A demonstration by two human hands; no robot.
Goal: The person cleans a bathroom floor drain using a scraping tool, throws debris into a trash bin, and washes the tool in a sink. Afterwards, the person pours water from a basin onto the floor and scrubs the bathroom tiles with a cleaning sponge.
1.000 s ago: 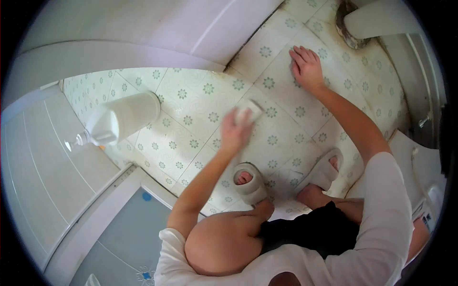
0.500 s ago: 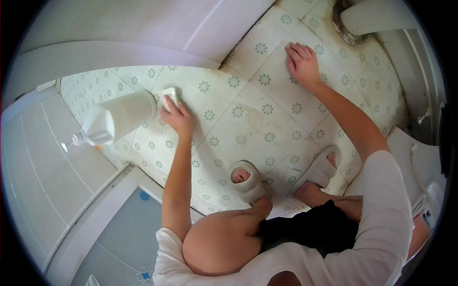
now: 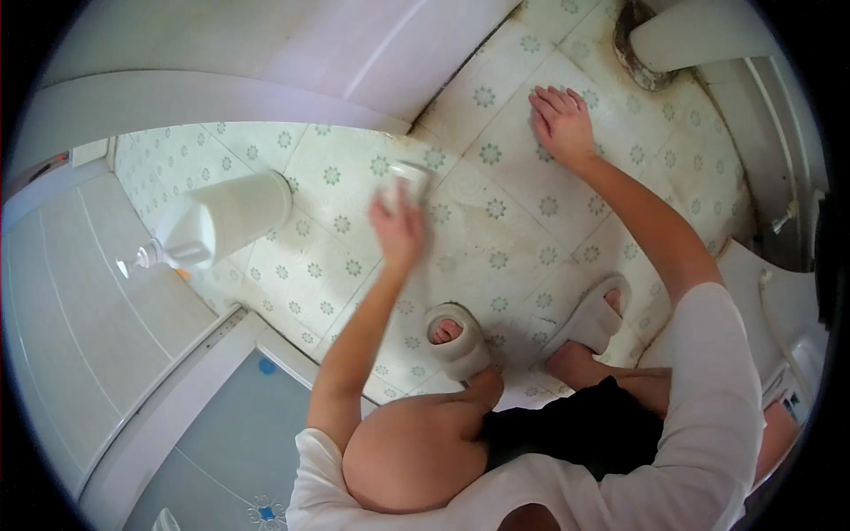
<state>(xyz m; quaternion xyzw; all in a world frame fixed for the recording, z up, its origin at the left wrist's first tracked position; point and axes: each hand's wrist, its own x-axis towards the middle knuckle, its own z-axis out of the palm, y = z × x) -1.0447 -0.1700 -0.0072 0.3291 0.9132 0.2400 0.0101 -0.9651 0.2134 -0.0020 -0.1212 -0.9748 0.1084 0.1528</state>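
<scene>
My left hand [image 3: 400, 232] is closed on a small white block [image 3: 411, 175], sponge-like in shape, held against the patterned floor tiles [image 3: 518, 203]. Motion blurs the fingers and the block, so its exact kind does not show. Farther right, my right hand [image 3: 563, 126] holds nothing; its fingers are stretched out, palm down, at the tiles. A large white pump bottle [image 3: 235, 212] stands on the floor left of my left hand, its pump pointing toward the lower left in view.
My slippered feet [image 3: 456, 341] are on the tiles below the hands. A white panel [image 3: 257, 53] borders the floor at the top. A pale pipe with a stained base [image 3: 642, 53] is at upper right. A raised door sill [image 3: 239, 332] runs along the lower left.
My left hand has swept to the right across the tiles with the white block, away from the pump bottle. The right hand has barely moved.
</scene>
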